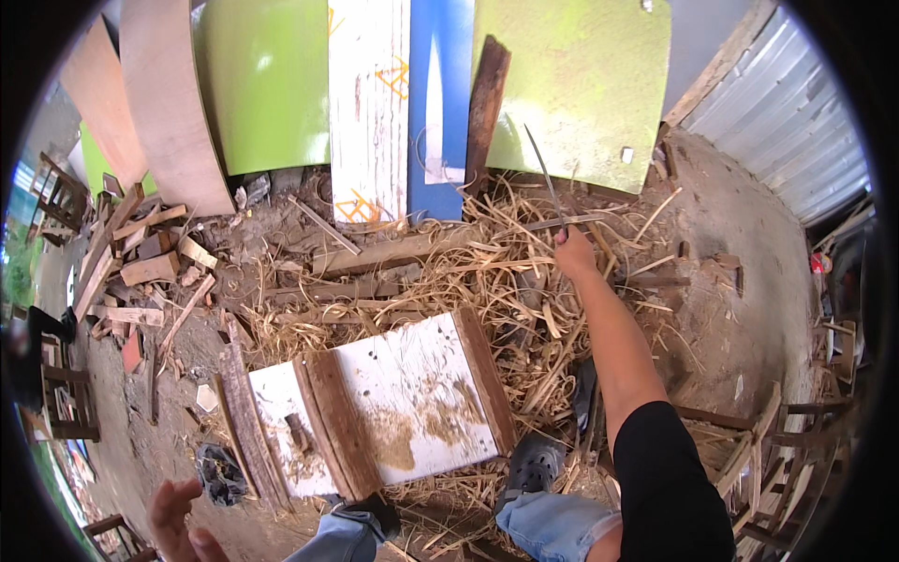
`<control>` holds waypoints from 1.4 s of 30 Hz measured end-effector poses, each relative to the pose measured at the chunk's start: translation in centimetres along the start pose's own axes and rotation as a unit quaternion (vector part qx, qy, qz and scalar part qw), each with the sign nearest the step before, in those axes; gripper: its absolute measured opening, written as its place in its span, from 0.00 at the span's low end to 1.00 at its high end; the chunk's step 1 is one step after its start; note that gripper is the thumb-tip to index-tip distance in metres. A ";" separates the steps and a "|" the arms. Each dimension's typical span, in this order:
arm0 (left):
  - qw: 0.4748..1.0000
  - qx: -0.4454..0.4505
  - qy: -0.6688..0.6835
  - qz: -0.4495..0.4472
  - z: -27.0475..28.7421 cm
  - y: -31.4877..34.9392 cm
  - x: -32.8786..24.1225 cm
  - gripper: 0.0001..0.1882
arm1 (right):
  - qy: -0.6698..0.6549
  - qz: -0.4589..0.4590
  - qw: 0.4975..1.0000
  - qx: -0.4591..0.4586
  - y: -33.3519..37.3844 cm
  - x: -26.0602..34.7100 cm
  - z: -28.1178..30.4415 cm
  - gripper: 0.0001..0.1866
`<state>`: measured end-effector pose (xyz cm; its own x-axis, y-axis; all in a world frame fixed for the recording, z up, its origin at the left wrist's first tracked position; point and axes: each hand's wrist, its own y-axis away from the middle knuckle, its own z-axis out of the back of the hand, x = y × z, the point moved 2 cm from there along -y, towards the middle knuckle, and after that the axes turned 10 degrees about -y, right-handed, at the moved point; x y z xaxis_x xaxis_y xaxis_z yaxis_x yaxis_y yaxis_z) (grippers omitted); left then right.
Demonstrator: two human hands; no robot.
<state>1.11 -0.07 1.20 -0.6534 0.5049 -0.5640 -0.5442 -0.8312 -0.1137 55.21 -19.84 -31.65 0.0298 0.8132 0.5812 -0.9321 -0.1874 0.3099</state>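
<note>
My right hand (pixel 576 255) is closed around the handle of a machete (pixel 541 167), held out ahead at arm's length over the wood shavings (pixel 534 309). Its long, thin dark blade points up and away, seen nearly edge-on. At the lower left, my left hand (pixel 176 525) is partly in view, fingers apart and holding nothing. Between my feet and the shavings lies a white board (pixel 403 384) with brown wooden battens (pixel 335 421) across it. Scratches and brown smears mark its face, and a small wood piece (pixel 298 433) rests on its left part.
Green panels (pixel 262 84), a white plank (pixel 368 112) and a blue plank (pixel 438 94) lean at the back. Scrap wood (pixel 150 262) is heaped at left. A dark plastic bag (pixel 221 473) lies near my left hand. Wooden frames (pixel 777 478) stand at lower right.
</note>
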 end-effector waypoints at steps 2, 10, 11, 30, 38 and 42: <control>0.999 0.003 -0.035 -0.017 -0.6 -0.4 -0.1 0.34 | 0.052 0.027 0.998 0.015 -0.8 -0.4 -1.2 0.10; 0.999 0.026 -0.022 -0.021 -1.6 -0.5 -0.6 0.32 | 0.136 0.066 0.989 -0.005 1.7 -0.1 -0.4 0.09; 0.999 0.024 -0.017 -0.021 -1.6 -0.3 -0.7 0.29 | 0.135 0.069 0.988 -0.013 2.1 0.5 0.4 0.09; 0.894 0.097 0.426 -0.097 -1.8 0.9 -5.8 0.29 | -0.145 0.357 0.894 0.231 38.1 21.3 13.0 0.05; 0.909 0.038 0.394 -0.127 1.4 2.5 -3.3 0.12 | -0.093 0.357 0.909 0.193 46.6 22.6 11.0 0.08; 0.945 0.033 0.304 -0.114 1.3 2.4 -3.1 0.10 | -0.112 0.281 0.943 0.139 46.3 19.3 11.3 0.16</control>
<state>1.14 -3.36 3.72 -0.1035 0.4255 -0.8990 -0.6793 -0.6905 -0.2486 16.73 -19.10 2.44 -0.3361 0.4118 0.8470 -0.6933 -0.7169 0.0734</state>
